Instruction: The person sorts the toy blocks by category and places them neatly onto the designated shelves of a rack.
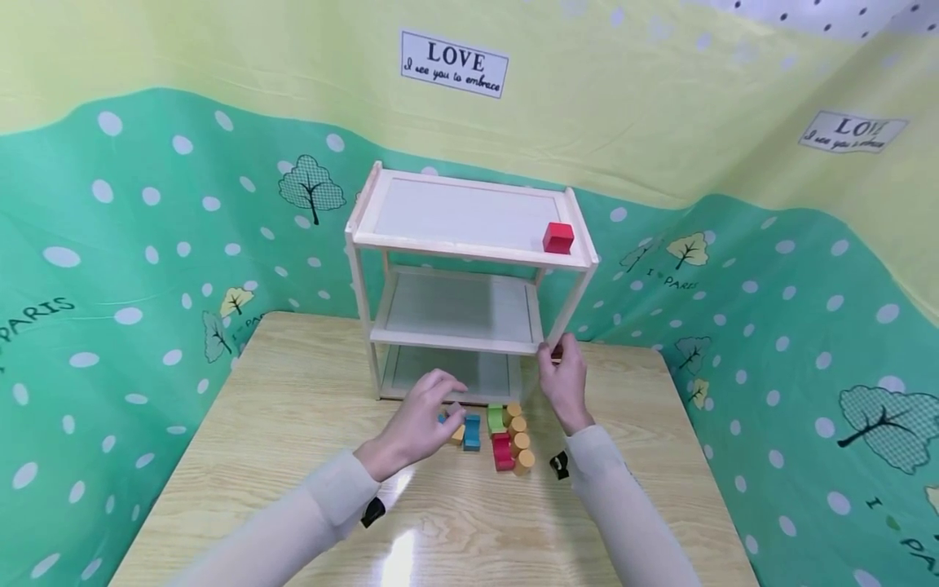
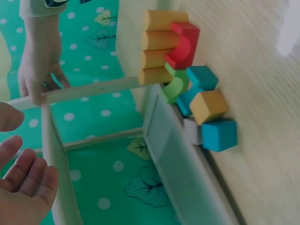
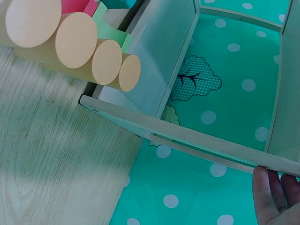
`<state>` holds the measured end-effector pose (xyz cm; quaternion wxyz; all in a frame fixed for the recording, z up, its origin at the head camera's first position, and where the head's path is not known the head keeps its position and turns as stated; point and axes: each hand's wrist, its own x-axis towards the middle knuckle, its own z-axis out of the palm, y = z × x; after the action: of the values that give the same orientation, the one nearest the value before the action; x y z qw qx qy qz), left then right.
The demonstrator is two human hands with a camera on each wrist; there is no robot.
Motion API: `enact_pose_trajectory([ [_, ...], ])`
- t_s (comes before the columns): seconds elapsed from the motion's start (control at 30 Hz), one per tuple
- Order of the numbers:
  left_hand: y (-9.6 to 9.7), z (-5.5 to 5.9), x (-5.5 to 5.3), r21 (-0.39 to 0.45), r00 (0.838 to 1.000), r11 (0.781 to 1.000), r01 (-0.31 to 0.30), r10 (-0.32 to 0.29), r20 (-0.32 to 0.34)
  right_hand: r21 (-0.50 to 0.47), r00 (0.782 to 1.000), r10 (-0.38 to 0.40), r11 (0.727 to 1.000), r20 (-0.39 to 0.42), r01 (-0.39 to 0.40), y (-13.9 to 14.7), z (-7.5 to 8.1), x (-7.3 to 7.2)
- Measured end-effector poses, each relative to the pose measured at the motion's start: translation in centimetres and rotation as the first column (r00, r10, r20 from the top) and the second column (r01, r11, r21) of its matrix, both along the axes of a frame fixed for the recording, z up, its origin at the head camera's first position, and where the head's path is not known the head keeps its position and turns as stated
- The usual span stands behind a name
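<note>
A small white three-tier wooden shelf stands on the table. My right hand grips its right front post near the middle tier, thumb on one side and fingers on the other; the right wrist view shows the fingers against the wood. My left hand hovers over toy blocks before the shelf, fingers loosely bent and holding nothing. Beneath and beside it are a blue block, an orange block and a grey block. A red cube sits on the top tier's right front corner.
Yellow cylinders stand in a row beside a red arch block and a green arch block. Another blue block lies to their left. A green and yellow curtain surrounds the wooden table.
</note>
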<state>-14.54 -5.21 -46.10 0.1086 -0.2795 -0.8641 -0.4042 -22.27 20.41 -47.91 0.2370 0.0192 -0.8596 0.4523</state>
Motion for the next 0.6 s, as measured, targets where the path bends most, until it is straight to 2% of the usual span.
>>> enact_pose_trajectory([
  [0.3,-0.6,-1.7,0.1,0.014,0.998,0.999,-0.038,0.037,0.059,-0.011,1.000,0.007,1.000,0.002,-0.007,-0.1,0.0,0.1],
  [0.6,-1.0,-3.5,-0.3,-0.002,0.994,0.998,-0.058,0.058,0.088,-0.010,1.000,0.006,1.000,-0.022,-0.006,0.0,0.1,0.1],
])
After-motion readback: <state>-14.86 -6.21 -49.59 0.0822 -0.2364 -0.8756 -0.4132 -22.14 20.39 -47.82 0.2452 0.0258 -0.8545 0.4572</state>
